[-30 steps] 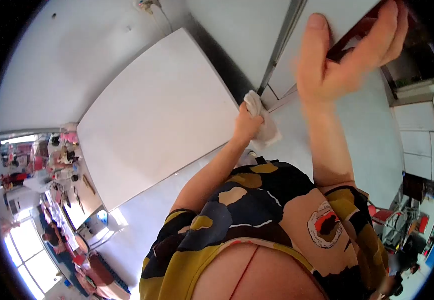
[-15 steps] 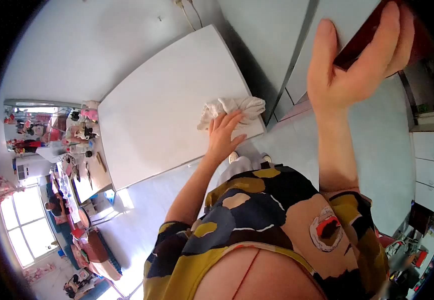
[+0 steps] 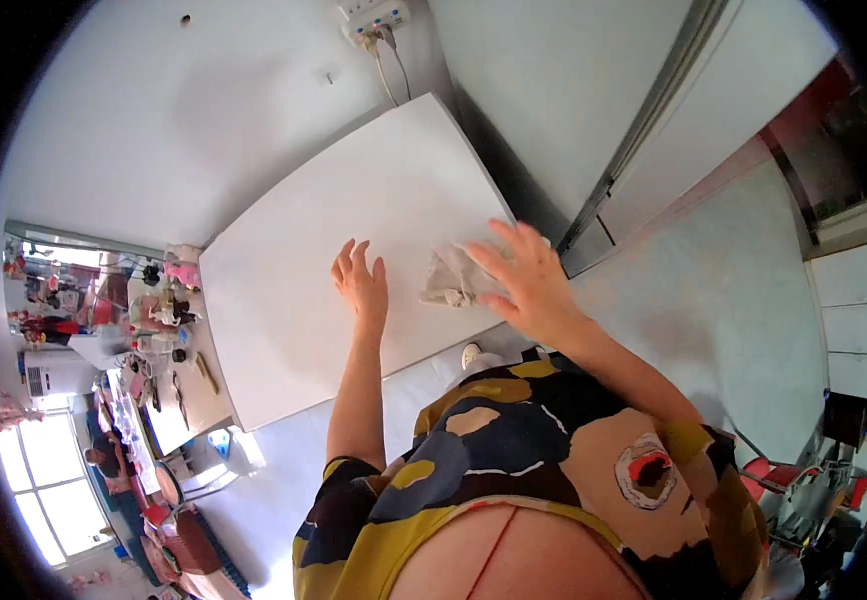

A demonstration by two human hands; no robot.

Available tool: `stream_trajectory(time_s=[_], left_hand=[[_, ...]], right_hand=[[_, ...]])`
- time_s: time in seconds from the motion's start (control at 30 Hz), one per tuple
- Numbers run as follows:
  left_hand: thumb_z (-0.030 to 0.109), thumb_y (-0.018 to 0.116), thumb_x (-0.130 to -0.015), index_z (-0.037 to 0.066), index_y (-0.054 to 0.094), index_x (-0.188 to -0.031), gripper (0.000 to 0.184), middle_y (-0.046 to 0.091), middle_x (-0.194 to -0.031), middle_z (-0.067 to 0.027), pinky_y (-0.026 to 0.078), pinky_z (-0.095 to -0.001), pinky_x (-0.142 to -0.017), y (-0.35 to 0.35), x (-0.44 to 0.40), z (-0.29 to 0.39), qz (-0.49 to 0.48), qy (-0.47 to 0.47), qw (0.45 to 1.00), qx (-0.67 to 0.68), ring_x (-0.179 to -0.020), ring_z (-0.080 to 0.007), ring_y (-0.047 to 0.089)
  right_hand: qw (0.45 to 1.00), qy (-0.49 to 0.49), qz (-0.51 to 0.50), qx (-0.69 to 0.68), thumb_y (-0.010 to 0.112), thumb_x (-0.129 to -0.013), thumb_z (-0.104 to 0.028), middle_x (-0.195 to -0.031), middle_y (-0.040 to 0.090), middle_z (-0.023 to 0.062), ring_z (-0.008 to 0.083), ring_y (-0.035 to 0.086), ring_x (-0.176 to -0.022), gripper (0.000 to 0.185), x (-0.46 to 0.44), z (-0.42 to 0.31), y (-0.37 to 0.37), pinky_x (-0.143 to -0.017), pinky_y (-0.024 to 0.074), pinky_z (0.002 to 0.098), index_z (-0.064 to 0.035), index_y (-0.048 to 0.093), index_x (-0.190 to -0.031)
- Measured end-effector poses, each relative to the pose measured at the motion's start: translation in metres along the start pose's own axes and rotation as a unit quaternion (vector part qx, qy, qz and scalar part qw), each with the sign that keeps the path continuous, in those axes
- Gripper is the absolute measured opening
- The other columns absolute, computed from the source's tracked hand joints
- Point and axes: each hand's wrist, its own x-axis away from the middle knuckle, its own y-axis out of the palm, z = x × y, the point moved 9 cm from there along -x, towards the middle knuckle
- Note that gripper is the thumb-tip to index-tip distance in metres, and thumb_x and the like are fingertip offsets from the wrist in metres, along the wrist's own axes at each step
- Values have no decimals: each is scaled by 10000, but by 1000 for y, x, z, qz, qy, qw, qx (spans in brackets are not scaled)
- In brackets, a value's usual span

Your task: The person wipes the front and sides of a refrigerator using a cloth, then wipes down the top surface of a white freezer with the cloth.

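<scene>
A crumpled off-white cloth point(image 3: 449, 275) lies on the white tabletop point(image 3: 304, 230), near its right end. My right hand point(image 3: 534, 290) is over the cloth's right side with its fingers spread, hiding part of it; whether it touches the cloth I cannot tell. To the left of the cloth, my left hand point(image 3: 362, 285) is above the tabletop. Its fingers are slightly bent and apart, and it holds nothing.
A power strip point(image 3: 374, 18) with plugged-in cords is on the wall behind the table. At the left, a cluttered desk point(image 3: 199, 385) adjoins the table, and a person point(image 3: 104, 458) is near the window. A pale door panel point(image 3: 694, 110) stands at the upper right.
My left hand has left the cloth and moved left. My right hand has come down from the upper right, where it was in front of something dark red, to the cloth. The cloth's shape has changed.
</scene>
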Motion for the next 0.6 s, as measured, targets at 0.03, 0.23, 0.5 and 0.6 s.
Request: stream_trajectory(time_s=[0.03,0.23,0.5,0.6], left_hand=[[135,649,-862,131,590,-1217,360,483,-1370,-56,329,-462,-1049,4,-10,-17,-24,-14,1000,-14,-1286,-303,375],[273,564,-925,190,542,-1291,377,445,-1416,-36,270,-458,-1096,21,-2,-51,-33,21,996,-77,-1314,-276,352],[265,550,-937,157,530,-1318,396,423,-1438,-47,252,-439,-1109,13,-2,-39,-57,2,997,-57,-1326,-271,329],[263,549,-939,151,531,-1316,394,415,-1442,-47,253,-441,-1107,14,-2,-40,-60,8,997,-54,-1324,-274,325]], right_hand=[[1000,5,-29,0,703,-777,-190,-1339,494,123,435,452,-1189,464,4,-1,23,-986,380,515,-174,610,-1232],[986,24,-115,119,740,-754,-236,-1245,562,82,369,483,-1191,338,22,41,97,-978,392,507,-135,671,-1069],[904,341,65,-248,772,-786,-246,-938,662,55,188,639,-799,332,-10,85,2,-706,508,296,-62,669,-1043],[741,389,130,-532,754,-838,-259,-964,654,59,131,612,-843,372,-8,71,1,-728,497,281,-5,636,-1084]])
